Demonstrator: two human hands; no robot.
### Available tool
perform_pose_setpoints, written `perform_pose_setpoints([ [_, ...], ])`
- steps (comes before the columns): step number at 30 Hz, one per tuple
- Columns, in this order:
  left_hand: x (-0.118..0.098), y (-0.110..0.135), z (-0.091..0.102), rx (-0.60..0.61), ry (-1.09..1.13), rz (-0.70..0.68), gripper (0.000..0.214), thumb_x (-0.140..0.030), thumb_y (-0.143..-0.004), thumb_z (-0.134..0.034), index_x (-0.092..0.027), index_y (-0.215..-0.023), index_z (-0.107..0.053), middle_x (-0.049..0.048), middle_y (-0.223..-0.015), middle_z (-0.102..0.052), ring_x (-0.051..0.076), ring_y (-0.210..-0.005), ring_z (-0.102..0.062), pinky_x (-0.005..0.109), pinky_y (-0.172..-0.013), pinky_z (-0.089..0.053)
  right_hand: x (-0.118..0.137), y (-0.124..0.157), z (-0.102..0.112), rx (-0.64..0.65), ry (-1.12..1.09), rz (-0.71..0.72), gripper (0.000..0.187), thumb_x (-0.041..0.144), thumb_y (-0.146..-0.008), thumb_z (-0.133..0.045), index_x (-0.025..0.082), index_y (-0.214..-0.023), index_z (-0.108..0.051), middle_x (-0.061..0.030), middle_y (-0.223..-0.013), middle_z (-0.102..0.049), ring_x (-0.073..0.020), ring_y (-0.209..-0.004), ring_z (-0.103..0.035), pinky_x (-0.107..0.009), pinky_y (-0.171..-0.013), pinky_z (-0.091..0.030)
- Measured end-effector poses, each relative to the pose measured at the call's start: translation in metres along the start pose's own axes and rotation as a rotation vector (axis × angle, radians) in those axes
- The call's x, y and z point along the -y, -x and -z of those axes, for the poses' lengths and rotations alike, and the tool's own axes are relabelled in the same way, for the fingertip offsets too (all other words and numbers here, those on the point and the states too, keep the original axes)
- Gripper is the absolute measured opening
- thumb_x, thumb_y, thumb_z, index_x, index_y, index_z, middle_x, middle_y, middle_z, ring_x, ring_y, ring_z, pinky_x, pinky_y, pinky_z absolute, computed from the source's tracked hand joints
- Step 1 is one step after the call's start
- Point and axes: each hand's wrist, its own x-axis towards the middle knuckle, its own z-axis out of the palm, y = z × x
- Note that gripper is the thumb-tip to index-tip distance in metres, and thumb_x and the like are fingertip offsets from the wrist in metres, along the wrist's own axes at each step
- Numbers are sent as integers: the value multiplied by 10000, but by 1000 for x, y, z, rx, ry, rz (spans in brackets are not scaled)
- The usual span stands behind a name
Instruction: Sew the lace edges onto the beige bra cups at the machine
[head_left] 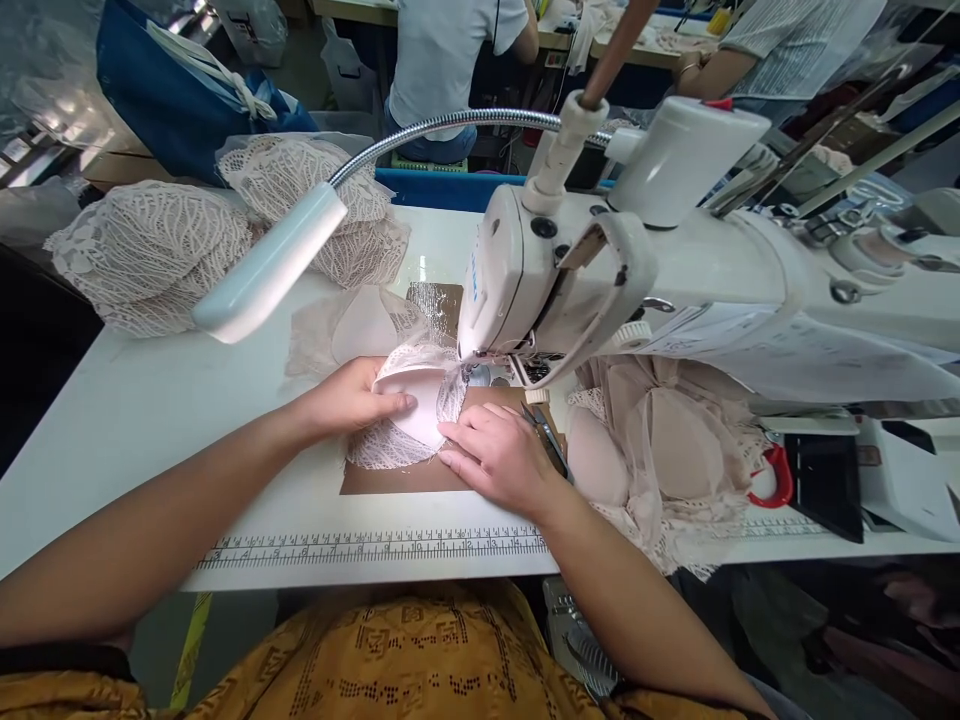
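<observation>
Lace piles [150, 255] lie at ten, sewing machine [517, 280] at twelve o'clock. Left hand [352, 398] pinches the cup [416, 410], right hand [499, 455] presses it flat; its length points to one.

Both bare forearms reach forward and converge — left hand [352, 400] curled, fingers bent inward in a grip; right hand [499, 455] flat, palm down, fingers extended.

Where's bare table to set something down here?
Free: white table left of the left hand, bordered by lace pile, lamp and ruler. Crowded: cup held at the sewing machine, right hand flat beside it; scissors and beige cups farther right.
</observation>
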Motion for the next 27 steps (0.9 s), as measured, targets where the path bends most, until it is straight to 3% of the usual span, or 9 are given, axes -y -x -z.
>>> perform_pose_setpoints([
  [7, 3, 1, -2, -36, -140, -54, 489, -372, -775, -676, -177, -1220, -618, 60, -1140, -696, 271, -1033, -648, 389, -895, -505, 0, 1, -2, -10, 1, -11, 270, 352, -928, -546, 182, -1065, -705, -45, -820, -653, -176, -770, -525, -301, -726, -365],
  [10, 1, 9, 0, -95, -414, -46, 478, -410, -787, -638, -164, -1195, -599, 77, -1079, -694, 280, -955, -652, 387, -810, -518, 0, 1, -3, -4, 1, -12, 275, 339, -930, -543, 172, -1078, -704, -44, -807, -645, -176, -759, -515, -303, -716, -362],
  [12, -3, 17, 3, -195, -697, -52, 504, -453, -790, -626, -144, -1186, -582, 96, -1001, -687, 293, -874, -644, 390, -723, -514, 1, 1, -3, 2, -3, -15, 269, 337, -928, -546, 175, -1071, -707, -41, -799, -639, -176, -754, -509, -302, -709, -359],
  [14, -8, 24, 5, -355, -949, -176, 497, -456, -818, -601, -124, -1186, -572, 129, -1003, -665, 314, -887, -622, 399, -701, -502, 0, 1, -3, 5, -3, -17, 259, 338, -925, -549, 181, -1051, -712, -39, -795, -636, -176, -752, -506, -302, -708, -356],
  [16, -12, 24, 5, -449, -1088, -436, 367, -376, -882, -538, -123, -1143, -597, 149, -1068, -644, 308, -963, -592, 407, -766, -491, 0, 1, -3, 8, 2, -22, 254, 341, -927, -544, 188, -1038, -714, -37, -793, -634, -175, -749, -504, -302, -707, -353],
  [18, -12, 17, 1, -353, -1128, -685, 255, -262, -936, -448, -129, -1042, -638, 139, -1066, -645, 268, -972, -574, 387, -816, -478, 0, 1, -3, 12, 10, -24, 257, 344, -931, -534, 192, -1034, -713, -37, -794, -634, -174, -752, -505, -301, -709, -351],
  [20, -9, 4, -6, -159, -1124, -815, 269, -200, -956, -402, -132, -971, -662, 118, -982, -655, 232, -913, -562, 357, -800, -473, 0, 1, -4, 14, 21, -24, 257, 344, -931, -529, 190, -1021, -714, -39, -793, -634, -174, -754, -506, -300, -711, -351],
  [22, -2, -10, -15, -49, -1122, -849, 274, -194, -965, -407, -129, -984, -672, 108, -919, -649, 224, -879, -542, 347, -781, -463, 1, 0, -3, 13, 28, -20, 248, 339, -927, -531, 186, -993, -716, -39, -788, -634, -174, -754, -508, -301, -713, -353],
  [27, 12, -24, -27, 22, -1118, -867, 299, -220, -981, -409, -152, -1168, -632, 104, -904, -605, 223, -874, -509, 359, -790, -427, 0, -1, -2, 10, 32, 10, 236, 337, -926, -535, 186, -958, -713, -35, -795, -640, -168, -745, -516, -304, -709, -366],
])
